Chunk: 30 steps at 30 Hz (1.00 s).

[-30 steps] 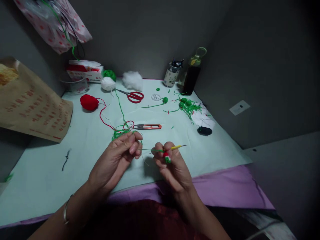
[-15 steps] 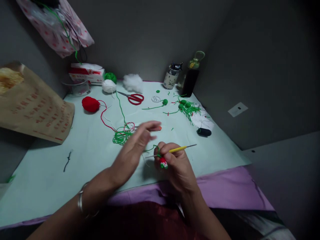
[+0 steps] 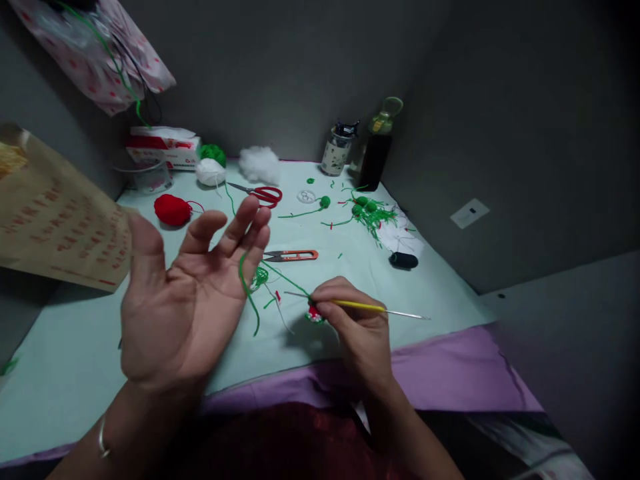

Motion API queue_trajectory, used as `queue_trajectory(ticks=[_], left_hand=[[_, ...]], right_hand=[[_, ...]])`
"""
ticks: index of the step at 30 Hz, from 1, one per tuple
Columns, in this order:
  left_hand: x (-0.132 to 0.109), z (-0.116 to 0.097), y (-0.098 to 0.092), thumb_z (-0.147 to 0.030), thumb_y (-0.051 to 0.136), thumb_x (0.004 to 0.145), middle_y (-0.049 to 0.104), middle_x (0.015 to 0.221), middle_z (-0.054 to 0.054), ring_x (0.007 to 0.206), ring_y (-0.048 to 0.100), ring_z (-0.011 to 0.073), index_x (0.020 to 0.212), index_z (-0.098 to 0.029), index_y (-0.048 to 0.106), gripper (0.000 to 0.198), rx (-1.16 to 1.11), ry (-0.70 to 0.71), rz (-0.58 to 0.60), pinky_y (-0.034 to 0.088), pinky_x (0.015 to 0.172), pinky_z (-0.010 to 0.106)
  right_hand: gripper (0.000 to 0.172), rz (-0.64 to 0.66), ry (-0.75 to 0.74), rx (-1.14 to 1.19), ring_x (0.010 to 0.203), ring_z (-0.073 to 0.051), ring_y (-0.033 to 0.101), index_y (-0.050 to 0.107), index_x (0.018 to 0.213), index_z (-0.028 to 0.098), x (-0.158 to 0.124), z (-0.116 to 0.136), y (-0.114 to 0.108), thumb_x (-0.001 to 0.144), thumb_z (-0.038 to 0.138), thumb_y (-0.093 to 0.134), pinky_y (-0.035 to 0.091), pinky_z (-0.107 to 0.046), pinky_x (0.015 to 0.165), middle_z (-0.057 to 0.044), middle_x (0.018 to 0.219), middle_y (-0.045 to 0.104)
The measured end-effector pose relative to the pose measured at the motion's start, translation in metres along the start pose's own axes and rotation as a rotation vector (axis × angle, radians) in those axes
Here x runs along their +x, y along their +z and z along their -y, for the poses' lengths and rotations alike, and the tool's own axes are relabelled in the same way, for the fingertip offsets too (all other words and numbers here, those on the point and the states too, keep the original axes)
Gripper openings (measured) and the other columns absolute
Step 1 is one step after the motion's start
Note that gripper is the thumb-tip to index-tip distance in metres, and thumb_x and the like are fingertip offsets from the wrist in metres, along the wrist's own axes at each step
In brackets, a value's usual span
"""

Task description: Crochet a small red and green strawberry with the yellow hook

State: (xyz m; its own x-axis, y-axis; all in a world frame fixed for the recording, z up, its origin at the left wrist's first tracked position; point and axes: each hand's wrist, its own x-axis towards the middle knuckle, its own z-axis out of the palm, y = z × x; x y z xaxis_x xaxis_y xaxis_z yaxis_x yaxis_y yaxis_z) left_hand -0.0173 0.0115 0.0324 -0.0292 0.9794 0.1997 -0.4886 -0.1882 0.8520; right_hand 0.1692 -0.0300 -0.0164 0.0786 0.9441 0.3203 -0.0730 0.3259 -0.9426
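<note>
Left hand (image 3: 185,300) spread, green yarn (image 3: 249,297) at its 3 o'clock. Right hand (image 3: 357,327) pinches hook (image 3: 373,307) and crochet piece (image 3: 314,315): likely soft, light; hold near stitches.

A thin crochet hook (image 3: 358,306) with a yellow handle lies nearly level, pinched in the right fingers (image 3: 334,294). A small red-and-green crocheted piece (image 3: 314,315) sits just beneath them. Loose green yarn (image 3: 247,293) drapes off the spread left fingers (image 3: 249,235).

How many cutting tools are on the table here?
2: red-handled scissors at the back near the white stuffing, and orange snips mid-table, beyond the right hand. Others may hide behind the raised left hand.
</note>
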Motion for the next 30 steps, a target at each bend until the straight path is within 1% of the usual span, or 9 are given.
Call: queue_trajectory(ticks=[3,4,6,9,13,15,20,23,30], left_hand=[[-0.008,0.012,-0.004,-0.053,0.03,0.107,0.075,0.126,0.002,0.143,0.048,0.0274,0.078,-0.026,0.073,0.058,0.388,0.383,0.126,0.028,0.125,0.054],[-0.01,0.016,-0.005,-0.046,0.04,0.106,0.075,0.127,0.004,0.145,0.046,0.0287,0.077,-0.024,0.073,0.049,0.589,0.505,0.184,0.026,0.125,0.056],[-0.014,0.025,-0.007,-0.033,0.055,0.102,0.074,0.128,0.008,0.145,0.043,0.031,0.08,-0.022,0.074,0.031,0.876,0.603,0.293,0.027,0.123,0.058],[-0.017,0.033,-0.003,-0.031,0.067,0.095,0.072,0.132,0.009,0.144,0.044,0.0328,0.097,-0.023,0.077,0.013,0.895,0.365,0.372,0.03,0.12,0.058],[-0.024,0.039,0.007,-0.033,0.076,0.088,0.072,0.127,0.008,0.124,0.061,0.0297,0.126,-0.027,0.072,0.039,0.43,-0.246,0.371,0.046,0.109,0.05],[-0.028,0.042,0.01,-0.03,0.078,0.086,0.073,0.114,0.005,0.11,0.065,0.0243,0.13,-0.028,0.07,0.045,0.233,-0.405,0.298,0.051,0.101,0.041],[-0.03,0.044,0.013,-0.023,0.084,0.08,0.067,0.099,0.0,0.095,0.065,0.0156,0.129,-0.029,0.072,0.051,0.077,-0.51,0.224,0.052,0.095,0.03],[-0.028,0.043,0.014,-0.026,0.082,0.083,0.067,0.101,0.001,0.093,0.066,0.0152,0.131,-0.027,0.07,0.049,0.054,-0.513,0.212,0.053,0.096,0.031],[-0.025,0.047,0.012,-0.029,0.077,0.088,0.064,0.1,0.0,0.089,0.066,0.0144,0.128,-0.027,0.071,0.041,0.087,-0.454,0.201,0.054,0.09,0.028]], right_hand=[[0.026,-0.079,-0.155,-0.135,0.081,-0.014,0.066,0.081,0.099,0.031,-0.003,0.002,0.002,0.091,0.009,0.069,0.055,-0.028,0.07,0.0,0.087,0.071],[0.029,-0.101,-0.203,-0.174,0.081,-0.013,0.066,0.08,0.102,0.031,-0.004,0.002,0.003,0.092,0.007,0.067,0.055,-0.028,0.07,0.0,0.088,0.07],[0.034,-0.138,-0.281,-0.23,0.08,-0.014,0.066,0.079,0.107,0.032,-0.007,0.001,0.004,0.093,0.004,0.064,0.056,-0.029,0.068,-0.001,0.092,0.07],[0.038,-0.171,-0.321,-0.28,0.081,-0.015,0.067,0.078,0.111,0.035,-0.01,-0.001,0.006,0.093,0.005,0.063,0.058,-0.032,0.067,-0.002,0.096,0.071],[0.036,-0.193,-0.288,-0.295,0.085,-0.019,0.068,0.078,0.109,0.039,-0.009,-0.002,0.009,0.092,0.01,0.068,0.058,-0.036,0.074,-0.002,0.097,0.074],[0.029,-0.218,-0.255,-0.262,0.088,-0.019,0.067,0.08,0.105,0.038,-0.006,-0.004,0.01,0.092,0.014,0.07,0.057,-0.037,0.077,-0.002,0.094,0.074],[0.005,-0.299,0.055,0.073,0.079,-0.016,0.065,0.081,0.089,0.028,0.007,-0.013,0.009,0.085,0.028,0.078,0.053,-0.03,0.073,-0.001,0.086,0.074],[0.011,-0.328,0.204,0.22,0.074,-0.014,0.064,0.08,0.086,0.026,0.011,-0.017,0.009,0.078,0.032,0.083,0.051,-0.028,0.07,-0.001,0.085,0.074],[0.008,-0.275,0.187,0.187,0.078,-0.015,0.064,0.08,0.088,0.026,0.009,-0.016,0.012,0.081,0.03,0.081,0.052,-0.029,0.072,-0.001,0.085,0.073]])
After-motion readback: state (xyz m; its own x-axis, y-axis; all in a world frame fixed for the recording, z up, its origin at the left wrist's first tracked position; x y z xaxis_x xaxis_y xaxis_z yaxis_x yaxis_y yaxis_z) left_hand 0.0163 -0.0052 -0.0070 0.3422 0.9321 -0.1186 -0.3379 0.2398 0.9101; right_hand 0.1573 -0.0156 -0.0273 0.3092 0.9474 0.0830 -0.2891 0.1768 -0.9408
